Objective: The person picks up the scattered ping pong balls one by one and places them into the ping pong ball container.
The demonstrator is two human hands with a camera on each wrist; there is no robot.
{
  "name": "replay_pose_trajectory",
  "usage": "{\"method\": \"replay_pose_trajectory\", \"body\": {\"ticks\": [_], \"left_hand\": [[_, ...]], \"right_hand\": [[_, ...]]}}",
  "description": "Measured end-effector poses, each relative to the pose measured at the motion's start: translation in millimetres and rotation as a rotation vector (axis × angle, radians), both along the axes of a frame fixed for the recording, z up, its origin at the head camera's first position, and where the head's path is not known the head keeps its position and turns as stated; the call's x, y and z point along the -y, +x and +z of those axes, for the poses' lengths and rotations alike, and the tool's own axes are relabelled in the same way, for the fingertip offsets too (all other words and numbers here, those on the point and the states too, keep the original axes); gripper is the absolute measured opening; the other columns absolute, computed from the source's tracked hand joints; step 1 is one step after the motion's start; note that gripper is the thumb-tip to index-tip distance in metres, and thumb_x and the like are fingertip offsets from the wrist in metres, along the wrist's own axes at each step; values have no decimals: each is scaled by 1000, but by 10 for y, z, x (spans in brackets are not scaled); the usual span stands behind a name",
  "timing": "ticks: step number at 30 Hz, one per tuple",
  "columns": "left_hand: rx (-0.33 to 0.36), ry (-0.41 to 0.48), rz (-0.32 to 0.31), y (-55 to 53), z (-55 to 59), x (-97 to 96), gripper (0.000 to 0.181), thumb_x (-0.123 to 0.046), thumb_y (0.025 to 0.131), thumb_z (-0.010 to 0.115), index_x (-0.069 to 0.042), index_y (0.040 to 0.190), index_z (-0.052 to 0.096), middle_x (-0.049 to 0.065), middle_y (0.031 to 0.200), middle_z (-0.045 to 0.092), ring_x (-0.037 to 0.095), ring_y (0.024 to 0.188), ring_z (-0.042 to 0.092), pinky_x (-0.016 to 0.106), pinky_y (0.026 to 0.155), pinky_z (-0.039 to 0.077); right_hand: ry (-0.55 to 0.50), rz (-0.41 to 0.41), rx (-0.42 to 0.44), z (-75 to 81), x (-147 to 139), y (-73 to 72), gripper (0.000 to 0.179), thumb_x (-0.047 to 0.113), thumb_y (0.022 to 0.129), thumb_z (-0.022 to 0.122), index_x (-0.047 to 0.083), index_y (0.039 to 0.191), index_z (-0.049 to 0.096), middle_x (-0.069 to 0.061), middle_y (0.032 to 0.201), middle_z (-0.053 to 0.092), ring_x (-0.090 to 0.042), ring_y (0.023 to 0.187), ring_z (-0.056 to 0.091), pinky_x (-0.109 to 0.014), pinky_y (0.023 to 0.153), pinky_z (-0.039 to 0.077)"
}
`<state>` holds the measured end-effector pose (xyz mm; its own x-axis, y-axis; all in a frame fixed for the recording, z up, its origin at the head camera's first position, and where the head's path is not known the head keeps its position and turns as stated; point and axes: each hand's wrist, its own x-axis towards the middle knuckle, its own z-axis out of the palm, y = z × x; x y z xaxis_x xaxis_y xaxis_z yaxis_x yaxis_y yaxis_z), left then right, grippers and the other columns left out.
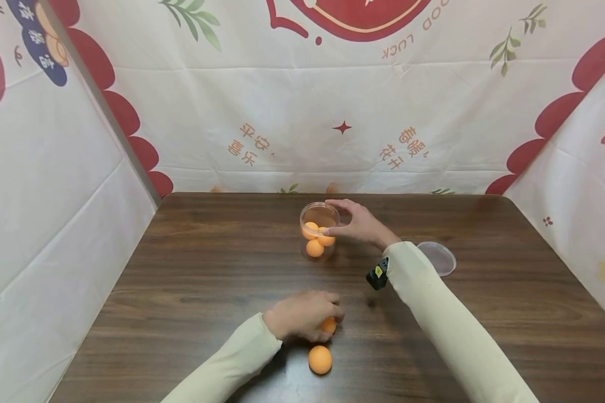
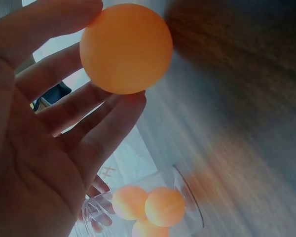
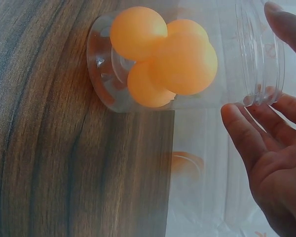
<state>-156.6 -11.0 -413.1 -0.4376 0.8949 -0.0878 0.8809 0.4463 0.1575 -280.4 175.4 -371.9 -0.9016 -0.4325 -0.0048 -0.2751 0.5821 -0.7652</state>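
Observation:
My left hand holds an orange ping-pong ball between thumb and fingers, low over the table. Just in front of it, nearer to me, lies a loose orange ping-pong ball. Farther back stands an upright, uncovered clear plastic jar with several orange balls inside. My right hand grips the jar by its rim, thumb on the near side and fingers on the far side. In the left wrist view the jar's balls show beyond my left palm.
A round clear lid lies flat on the table to the right of the jar, partly behind my right sleeve. The dark wooden table meets a printed white cloth at its back edge. Cloth also hangs along both sides.

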Motion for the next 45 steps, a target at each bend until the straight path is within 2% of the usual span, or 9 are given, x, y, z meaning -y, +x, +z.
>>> {"method": "replay_pose_trajectory", "body": {"ticks": [4, 8, 15, 19, 28, 33, 36, 40, 45], "left_hand": [[-4, 3, -10, 5, 20, 11, 13, -28, 81, 74, -22, 90, 67, -10, 83, 50, 1, 67, 43, 13, 54, 33], [-13, 13, -5, -18, 83, 29, 15, -26, 82, 74, -19, 95, 69, -9, 86, 52, 2, 69, 43, 12, 59, 35], [-63, 9, 26, -120, 260, 71, 22, -28, 84, 71, -18, 104, 70, -7, 88, 53, 4, 71, 43, 15, 62, 37], [-64, 25, 49, -168, 365, 107, 23, -27, 85, 70, -17, 106, 69, -7, 91, 55, 4, 73, 45, 16, 64, 39], [-97, 122, 50, -286, 562, 172, 15, -20, 83, 70, -16, 97, 68, -4, 90, 54, 6, 71, 46, 16, 63, 39], [-92, 191, 55, -384, 664, 201, 12, -17, 84, 68, -14, 96, 68, -1, 95, 58, 9, 77, 52, 20, 72, 46], [-95, 218, 64, -451, 722, 217, 14, -16, 84, 67, -12, 98, 68, 0, 100, 59, 10, 81, 55, 23, 77, 48], [-109, 256, 78, -533, 781, 241, 12, -15, 84, 66, -12, 96, 67, 1, 99, 59, 11, 77, 54, 24, 75, 48], [-107, 309, 92, -625, 847, 264, 14, -13, 84, 66, -11, 97, 67, 2, 94, 58, 12, 74, 53, 25, 72, 47]], "right_hand": [[15, -6, -3, -4, 3, 6, 77, 30, 78, 78, 12, 143, 42, -12, 142, 44, -30, 128, 45, -42, 97, 47], [17, -5, -8, -2, 8, 14, 77, 30, 78, 78, 12, 143, 41, -11, 141, 44, -30, 128, 45, -40, 96, 48], [20, -3, -21, -2, 5, 9, 76, 29, 79, 78, 12, 144, 41, -12, 143, 43, -31, 129, 44, -41, 96, 48], [28, 7, -38, 2, 1, 11, 76, 29, 80, 78, 10, 144, 40, -14, 143, 42, -33, 129, 44, -42, 96, 48], [28, -2, -18, 10, 2, 12, 76, 31, 79, 78, 12, 144, 41, -11, 142, 43, -31, 129, 45, -42, 96, 48], [19, 3, -10, 11, -1, 18, 77, 31, 79, 77, 12, 144, 40, -12, 142, 43, -32, 129, 44, -42, 97, 47], [12, 17, -20, 12, -3, 17, 75, 26, 81, 77, 10, 144, 40, -14, 143, 43, -34, 129, 44, -44, 97, 47], [4, 29, -39, 7, -4, 12, 71, 18, 82, 75, 7, 143, 41, -15, 142, 44, -34, 128, 44, -45, 96, 47], [-3, 37, -49, -4, -21, 9, 70, 17, 83, 74, 7, 143, 40, -16, 143, 43, -34, 128, 44, -46, 96, 47]]}}
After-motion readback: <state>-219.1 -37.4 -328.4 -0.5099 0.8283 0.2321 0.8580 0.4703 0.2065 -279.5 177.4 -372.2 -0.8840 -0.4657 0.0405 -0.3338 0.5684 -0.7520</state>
